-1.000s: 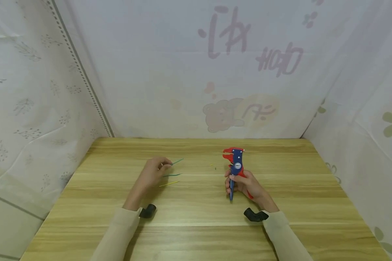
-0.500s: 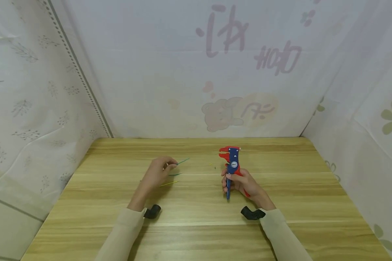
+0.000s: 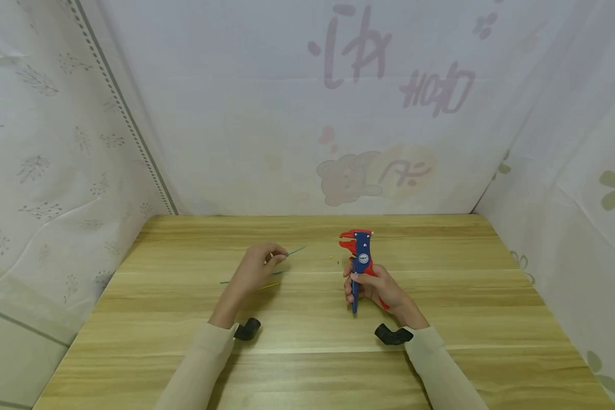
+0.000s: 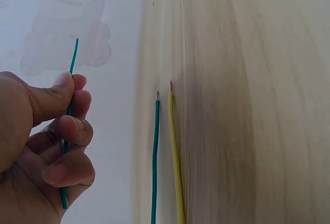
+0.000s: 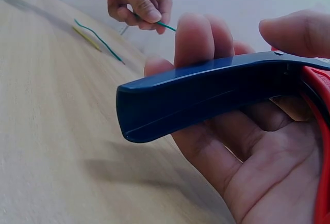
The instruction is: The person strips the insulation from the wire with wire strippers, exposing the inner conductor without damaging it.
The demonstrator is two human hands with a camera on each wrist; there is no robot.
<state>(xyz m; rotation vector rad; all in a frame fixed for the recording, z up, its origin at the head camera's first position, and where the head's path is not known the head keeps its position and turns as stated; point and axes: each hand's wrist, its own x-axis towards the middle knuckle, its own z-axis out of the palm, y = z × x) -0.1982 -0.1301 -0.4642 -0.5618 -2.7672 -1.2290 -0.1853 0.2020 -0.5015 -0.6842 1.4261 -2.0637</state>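
My left hand pinches a short green wire between thumb and fingers, its free end pointing toward the tool. On the table below lie a second green wire and a yellow wire, each with bare copper at one end. My right hand grips a blue and red wire stripper held upright, its red jaws parted and facing left. The fingers wrap its blue handle. A gap separates the green wire's tip from the stripper.
Tiny yellow and green scraps lie on the wooden table between the hands. A printed cloth hangs behind the table, with more cloth at both sides. Each wrist carries a black camera mount.
My left hand has moved right with the green wire, uncovering the left end of the green wire on the table. The right hand and stripper have shifted slightly left.
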